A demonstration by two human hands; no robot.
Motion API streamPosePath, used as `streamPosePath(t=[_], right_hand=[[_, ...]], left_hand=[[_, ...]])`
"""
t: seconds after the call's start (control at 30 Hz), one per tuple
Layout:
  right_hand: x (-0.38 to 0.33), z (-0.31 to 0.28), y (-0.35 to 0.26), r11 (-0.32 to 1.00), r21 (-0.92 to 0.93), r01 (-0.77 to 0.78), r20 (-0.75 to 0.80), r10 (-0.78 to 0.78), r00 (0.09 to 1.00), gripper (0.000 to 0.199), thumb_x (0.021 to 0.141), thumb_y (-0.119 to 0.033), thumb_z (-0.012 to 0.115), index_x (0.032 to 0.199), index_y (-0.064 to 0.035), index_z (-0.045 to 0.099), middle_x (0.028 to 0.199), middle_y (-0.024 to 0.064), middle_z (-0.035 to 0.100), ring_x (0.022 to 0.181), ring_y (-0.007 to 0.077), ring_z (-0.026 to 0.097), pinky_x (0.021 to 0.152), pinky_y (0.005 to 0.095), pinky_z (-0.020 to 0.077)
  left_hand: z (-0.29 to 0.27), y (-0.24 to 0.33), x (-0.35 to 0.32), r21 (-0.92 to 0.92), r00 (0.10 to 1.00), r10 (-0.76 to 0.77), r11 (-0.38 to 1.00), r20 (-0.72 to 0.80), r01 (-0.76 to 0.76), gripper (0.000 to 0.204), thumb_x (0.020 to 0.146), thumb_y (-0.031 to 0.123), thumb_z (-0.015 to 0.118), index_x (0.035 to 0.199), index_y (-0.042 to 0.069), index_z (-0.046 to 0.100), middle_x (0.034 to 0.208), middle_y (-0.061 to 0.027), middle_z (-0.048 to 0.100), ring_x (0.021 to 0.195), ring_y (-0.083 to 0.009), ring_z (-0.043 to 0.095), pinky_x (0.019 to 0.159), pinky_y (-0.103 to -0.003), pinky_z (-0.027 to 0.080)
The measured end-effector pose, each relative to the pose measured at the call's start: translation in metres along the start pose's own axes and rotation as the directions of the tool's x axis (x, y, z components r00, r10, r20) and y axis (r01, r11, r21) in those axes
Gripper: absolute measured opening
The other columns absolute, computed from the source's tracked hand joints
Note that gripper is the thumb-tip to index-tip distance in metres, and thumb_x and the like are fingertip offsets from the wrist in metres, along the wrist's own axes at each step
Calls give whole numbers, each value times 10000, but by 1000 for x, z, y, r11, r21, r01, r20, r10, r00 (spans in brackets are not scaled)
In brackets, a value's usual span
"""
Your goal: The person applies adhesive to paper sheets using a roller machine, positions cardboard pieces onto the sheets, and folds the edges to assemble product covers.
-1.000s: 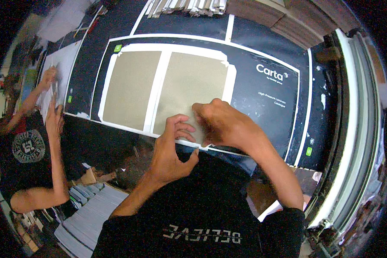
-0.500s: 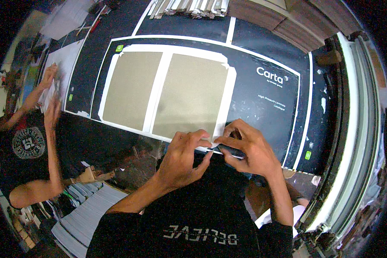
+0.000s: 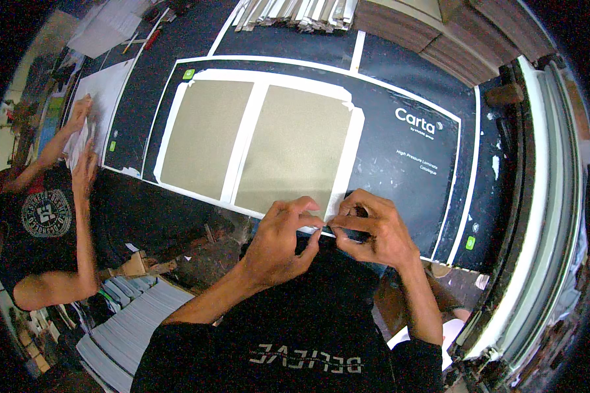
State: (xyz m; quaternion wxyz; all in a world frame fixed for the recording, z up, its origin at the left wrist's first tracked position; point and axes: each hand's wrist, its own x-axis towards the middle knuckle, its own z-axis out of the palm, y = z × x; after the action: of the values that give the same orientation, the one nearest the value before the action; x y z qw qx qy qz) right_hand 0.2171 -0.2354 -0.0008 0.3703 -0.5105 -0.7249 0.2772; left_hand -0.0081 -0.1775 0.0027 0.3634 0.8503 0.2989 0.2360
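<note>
The left hand (image 3: 278, 245) and the right hand (image 3: 373, 229) meet at the near edge of a big black sheet (image 3: 406, 177) on the table. Both hands pinch the white border (image 3: 351, 157) at the near right corner of two tan boards (image 3: 295, 147). The left thumb and finger are closed tight on the white edge. The right fingers are curled and closed on the same edge, just beside the left ones. The two hands almost touch. The boards lie flat side by side on the sheet, with a white strip (image 3: 242, 141) between them. Far off at the top lies a row of pale slats (image 3: 295, 12). On the left, another person (image 3: 46, 216) presses both hands on white paper (image 3: 105, 88). A stack of grey sheets (image 3: 131, 321) sits low on the left
</note>
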Motion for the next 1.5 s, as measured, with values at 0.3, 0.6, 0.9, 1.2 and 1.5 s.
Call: streamPosePath(t=[0.3,0.6,0.9,1.2,1.5], right_hand=[[3,-10,-6,964,193,-182,-1,186,983,324,767,-82,743,1090,-67,742,1065,130,705,964,336,699,880,422,576],[-20,13,-31,964,147,-221,4,222,975,837,811,39,635,1566,-15,278,1478,258,481,1352,463,479,1135,497,407],[-32,24,-35,993,-86,-84,111,94,989,925,798,-59,735,1584,-28,249,1617,271,316,1390,441,438,1158,501,382],[8,28,-81,869,-448,-210,264,352,898,942,797,-86,723,1609,-47,248,1609,298,310,1382,388,460,1158,502,373],[13,-22,-2,919,192,-345,-596,389,703,539,937,-17,659,1452,-19,499,1286,216,664,1126,251,690,1000,374,520]], left_hand=[[-6,1,1,130,1000,-12,991,1,12,614,790,43,797,1297,-22,457,1059,-124,736,1155,-360,625,1006,-445,496],[-7,6,4,15,992,-125,992,-31,126,704,794,-24,754,1405,22,407,1078,-90,693,951,-248,651,969,-420,379],[-21,3,12,-107,964,-255,959,76,262,724,837,-36,716,1460,61,359,1095,-80,685,975,-226,662,999,-431,372],[-38,-2,21,-311,933,-283,887,224,343,793,858,-32,687,1532,45,276,1143,-154,695,1058,-301,694,985,-443,468],[-25,-13,27,97,989,-131,988,70,124,735,831,246,823,1436,96,433,1320,-157,567,1198,-335,549,1027,-475,386]])
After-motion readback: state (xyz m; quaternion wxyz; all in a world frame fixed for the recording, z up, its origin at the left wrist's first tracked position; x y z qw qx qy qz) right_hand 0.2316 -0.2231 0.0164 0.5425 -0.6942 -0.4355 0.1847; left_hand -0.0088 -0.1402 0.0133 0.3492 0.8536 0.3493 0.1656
